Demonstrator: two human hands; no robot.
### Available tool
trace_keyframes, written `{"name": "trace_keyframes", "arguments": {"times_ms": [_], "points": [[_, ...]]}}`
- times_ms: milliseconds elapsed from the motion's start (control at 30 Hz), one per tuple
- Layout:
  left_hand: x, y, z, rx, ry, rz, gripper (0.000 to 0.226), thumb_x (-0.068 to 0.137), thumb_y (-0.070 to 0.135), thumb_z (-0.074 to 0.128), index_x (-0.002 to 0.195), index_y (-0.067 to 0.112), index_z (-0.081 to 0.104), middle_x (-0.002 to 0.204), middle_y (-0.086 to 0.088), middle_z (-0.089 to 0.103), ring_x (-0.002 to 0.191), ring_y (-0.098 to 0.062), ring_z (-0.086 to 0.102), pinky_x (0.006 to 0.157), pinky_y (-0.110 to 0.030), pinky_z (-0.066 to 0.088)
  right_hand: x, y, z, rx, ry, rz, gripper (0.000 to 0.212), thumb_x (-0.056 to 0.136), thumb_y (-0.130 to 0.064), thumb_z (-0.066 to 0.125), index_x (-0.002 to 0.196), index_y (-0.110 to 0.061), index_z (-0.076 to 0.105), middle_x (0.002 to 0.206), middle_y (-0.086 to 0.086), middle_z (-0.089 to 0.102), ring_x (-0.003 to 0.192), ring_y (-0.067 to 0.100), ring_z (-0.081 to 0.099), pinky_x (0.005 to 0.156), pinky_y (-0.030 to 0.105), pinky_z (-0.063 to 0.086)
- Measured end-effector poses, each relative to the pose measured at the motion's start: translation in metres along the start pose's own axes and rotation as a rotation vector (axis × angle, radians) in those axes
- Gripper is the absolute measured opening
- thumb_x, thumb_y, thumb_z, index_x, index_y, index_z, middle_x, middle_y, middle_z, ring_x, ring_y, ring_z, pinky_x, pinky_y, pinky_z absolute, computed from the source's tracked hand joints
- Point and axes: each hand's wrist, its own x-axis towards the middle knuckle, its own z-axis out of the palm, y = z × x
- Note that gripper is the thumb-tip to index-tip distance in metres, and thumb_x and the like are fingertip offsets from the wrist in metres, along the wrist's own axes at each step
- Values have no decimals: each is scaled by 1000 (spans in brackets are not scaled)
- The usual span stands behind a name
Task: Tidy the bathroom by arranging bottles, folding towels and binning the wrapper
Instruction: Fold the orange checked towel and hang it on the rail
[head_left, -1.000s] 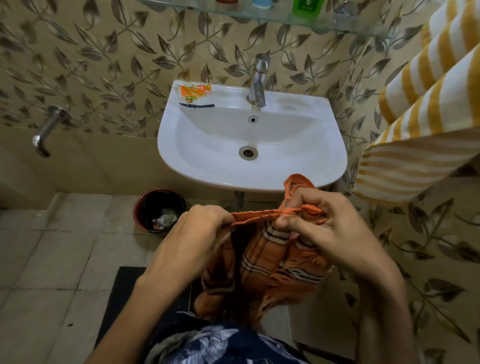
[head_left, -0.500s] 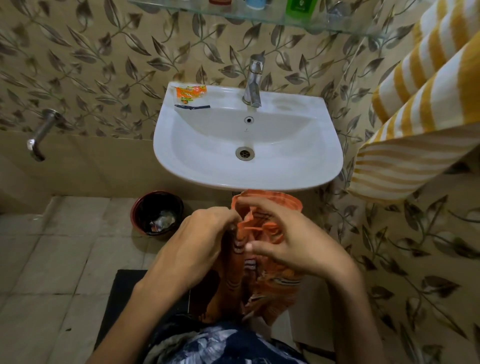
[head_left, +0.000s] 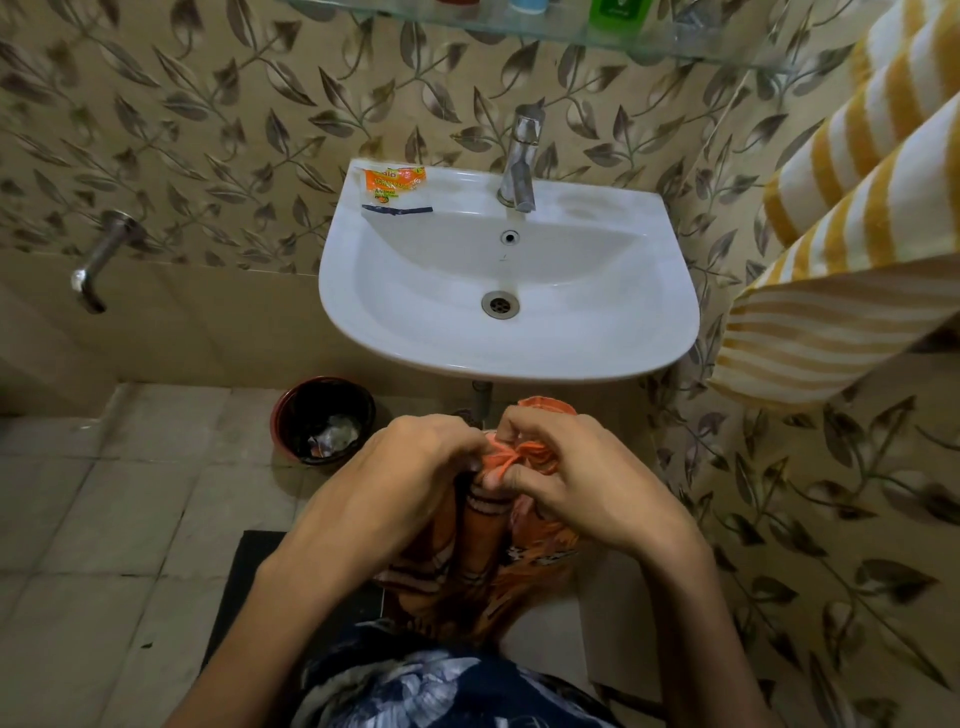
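Note:
An orange checked towel (head_left: 483, 561) hangs bunched in front of me, below the sink. My left hand (head_left: 410, 478) grips its top edge from the left. My right hand (head_left: 576, 478) pinches the same edge from the right, fingers curled round the orange hem. The two hands almost touch. An orange wrapper (head_left: 393, 185) lies on the back left corner of the white sink (head_left: 597, 353). A dark red bin (head_left: 324, 421) with scraps inside stands on the floor left of my hands. Bottles (head_left: 618, 10) stand on the glass shelf (head_left: 571, 36), mostly cut off by the top edge.
A yellow-and-white striped towel (head_left: 857, 218) hangs at the right, close to the sink. A chrome tap (head_left: 519, 161) rises behind the basin, and a wall spout (head_left: 98, 260) sticks out at the left. A dark mat (head_left: 260, 597) lies on the tiled floor.
My hands have come together, bringing the two ends of the towel's stretched top edge close. The towel now hangs more bunched and narrower. The view has tilted slightly.

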Motion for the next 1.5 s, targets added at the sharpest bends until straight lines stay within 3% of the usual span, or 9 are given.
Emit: {"name": "trace_keyframes", "arguments": {"times_ms": [200, 467, 667, 800, 933, 1100, 1200, 1300, 1500], "points": [[-4, -9, -2, 60, -93, -69, 16, 83, 38, 55, 88, 28, 66, 84, 13, 61, 77, -4, 58, 66, -35, 53, -5, -2, -6, -23, 25, -48, 15, 87, -40, 61, 82, -28, 53, 78, -10, 59, 77, 4, 53, 65, 18, 38], [-12, -18, -5, 131, -225, -398, 18, 82, 36, 60, 73, 21, 68, 71, 0, 66, 62, -11, 63, 61, -41, 56, -11, 1, -17, 61, 160, -43, 8, 88, -35, 60, 85, -29, 54, 81, -8, 65, 79, 6, 60, 69, 31, 49], [-13, -16, -12, 88, -167, -337, 28, 83, 48, 55, 67, 27, 63, 66, 5, 64, 58, -6, 60, 56, -30, 53, -11, 12, -19, 43, 254, 107, 10, 82, -43, 59, 77, -35, 55, 80, -21, 65, 83, -5, 59, 63, 17, 44], [-13, -16, -11, 56, -75, -225, 47, 80, 64, 38, 68, 24, 59, 64, 6, 58, 62, -5, 56, 57, -30, 49, -13, 21, -18, -8, 311, 190, 15, 86, -35, 64, 75, -36, 53, 76, -21, 63, 79, 0, 59, 62, 21, 39], [-9, -18, -5, 30, 86, -8, 36, 90, 55, 35, 69, 26, 41, 62, 13, 43, 62, -3, 45, 56, -22, 35, -15, 18, -18, 40, 223, 176, 27, 85, -30, 66, 104, -47, 56, 104, -24, 66, 98, -4, 60, 80, 21, 45], [-6, -10, 2, 8, 92, 83, 23, 94, 45, 37, 77, 31, 43, 71, 15, 42, 67, -3, 46, 57, -36, 44, -8, -8, -2, 99, -43, 12, 60, 77, -47, 70, 131, -50, 44, 132, -26, 54, 122, -5, 49, 102, 29, 43], [-9, -5, 0, 5, 63, 59, 17, 92, 43, 36, 77, 50, 39, 75, 21, 46, 70, 2, 48, 57, -23, 39, -4, -15, 3, 94, -91, -19, 49, 75, -62, 62, 116, -34, 60, 111, -13, 67, 103, 2, 61, 89, 39, 51], [-11, -4, -3, 10, 40, 37, 19, 92, 47, 35, 74, 45, 39, 73, 21, 47, 71, 6, 47, 59, -14, 34, -4, -16, 3, 52, -62, -24, 39, 77, -61, 59, 95, -27, 64, 84, -11, 69, 77, 0, 61, 73, 34, 51], [-14, -11, -13, -25, -102, 24, 29, 89, 58, 31, 75, 35, 43, 70, 15, 47, 72, 1, 48, 60, -18, 35, -3, -13, 5, -37, 45, 5, 13, 90, -37, 54, 79, -31, 51, 77, -7, 64, 78, 13, 59, 73, 38, 48]]}}
